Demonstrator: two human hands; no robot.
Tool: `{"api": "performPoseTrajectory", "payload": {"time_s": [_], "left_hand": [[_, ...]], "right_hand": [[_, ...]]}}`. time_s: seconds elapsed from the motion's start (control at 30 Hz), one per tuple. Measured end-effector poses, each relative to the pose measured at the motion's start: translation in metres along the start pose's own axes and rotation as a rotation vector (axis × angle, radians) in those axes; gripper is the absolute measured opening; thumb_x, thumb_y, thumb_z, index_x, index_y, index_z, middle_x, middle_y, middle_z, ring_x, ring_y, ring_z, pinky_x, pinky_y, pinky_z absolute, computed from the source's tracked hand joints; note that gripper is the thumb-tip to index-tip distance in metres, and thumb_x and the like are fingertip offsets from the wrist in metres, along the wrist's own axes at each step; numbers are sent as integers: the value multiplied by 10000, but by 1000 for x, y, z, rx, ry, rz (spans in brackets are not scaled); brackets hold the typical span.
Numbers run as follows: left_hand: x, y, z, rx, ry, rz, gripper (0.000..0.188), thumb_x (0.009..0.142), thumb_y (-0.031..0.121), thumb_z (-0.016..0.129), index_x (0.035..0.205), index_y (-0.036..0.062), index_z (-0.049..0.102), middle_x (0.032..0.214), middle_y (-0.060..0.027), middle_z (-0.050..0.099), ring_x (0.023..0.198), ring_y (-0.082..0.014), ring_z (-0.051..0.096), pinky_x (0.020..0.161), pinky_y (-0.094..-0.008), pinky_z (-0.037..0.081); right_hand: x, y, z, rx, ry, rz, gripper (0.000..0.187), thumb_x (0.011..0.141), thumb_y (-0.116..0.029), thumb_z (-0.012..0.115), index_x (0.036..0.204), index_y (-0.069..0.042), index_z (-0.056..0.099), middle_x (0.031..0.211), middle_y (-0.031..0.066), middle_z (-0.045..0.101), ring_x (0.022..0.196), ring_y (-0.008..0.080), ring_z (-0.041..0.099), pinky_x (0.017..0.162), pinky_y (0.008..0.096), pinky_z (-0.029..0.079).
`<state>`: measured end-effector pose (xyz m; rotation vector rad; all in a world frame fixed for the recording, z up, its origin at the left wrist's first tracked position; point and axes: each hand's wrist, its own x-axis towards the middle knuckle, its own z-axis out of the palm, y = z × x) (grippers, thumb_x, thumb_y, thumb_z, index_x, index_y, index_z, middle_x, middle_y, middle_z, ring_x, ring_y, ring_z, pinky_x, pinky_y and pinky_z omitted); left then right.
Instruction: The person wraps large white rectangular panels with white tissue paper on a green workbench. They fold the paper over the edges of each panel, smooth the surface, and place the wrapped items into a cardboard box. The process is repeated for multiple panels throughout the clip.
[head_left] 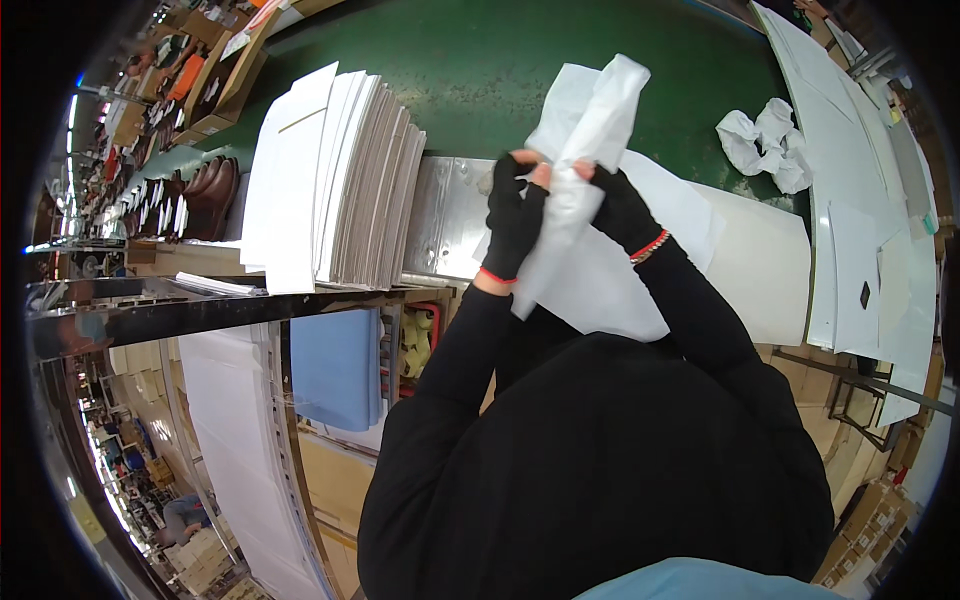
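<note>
In front of my body, both hands grip a white sheet of thin wrapping paper [597, 110], which is gathered and creased lengthwise. My left hand [518, 212], in a black fingerless glove, pinches its left side. My right hand [624, 210], gloved the same way, has its fingers closed on the right side, a little apart from the left. Beneath them, more white paper sheets [690, 205] lie spread over the table's near edge. Whether the paper wraps anything inside cannot be seen.
A thick stack of white sheets [310, 180] stands at the left, with brown shoes [210, 200] beyond it. A green belt surface [450, 60] runs across the far side. Crumpled white paper [768, 145] lies at the right, beside a pale board [840, 190].
</note>
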<state>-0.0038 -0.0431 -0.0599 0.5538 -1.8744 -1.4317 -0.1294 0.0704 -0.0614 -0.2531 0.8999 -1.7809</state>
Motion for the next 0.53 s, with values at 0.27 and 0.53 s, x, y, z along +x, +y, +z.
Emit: {"api": "performPoseTrajectory", "payload": {"time_s": [0.27,0.53], "left_hand": [[1,58,-27,-727,-522,-34,920,855,569,610,1471,10,215,1339,-160,490,1213,-240,497,1017,-357,395],[-43,105,16,443,34,484,951,762,292,796,1470,38,214,1431,-183,355,1253,-337,432,1047,-391,361]], "right_hand": [[-63,-48,42,-730,-111,-243,537,767,-245,738,1196,28,562,1119,123,632,961,188,623,884,324,495],[-89,-49,7,-97,248,-300,527,803,-183,711,1247,24,518,1104,92,626,965,213,638,852,330,524]]}}
